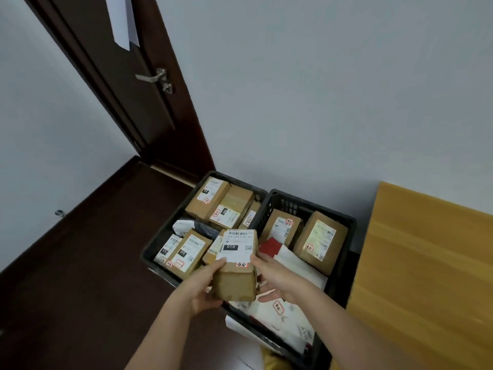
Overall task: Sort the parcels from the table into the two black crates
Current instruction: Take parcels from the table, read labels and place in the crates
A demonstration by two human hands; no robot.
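Observation:
I hold a small brown cardboard parcel [236, 283] with a white "010" label on top, above the seam between two black crates. My left hand [204, 285] grips its left side, thumb on the label's corner. My right hand [270, 276] grips its right side, with fingers curled underneath. The left crate [157, 243] on the floor holds several brown boxes and a grey bag. The right crate [346, 222] holds two brown boxes at the back, plus white and red flat mailers nearer me.
A yellow wooden table [426, 276] stands right of the crates, against the white wall. A dark brown door [128, 97] with a metal handle is at the back left. Dark floor [80, 263] stretches to the left of the crates.

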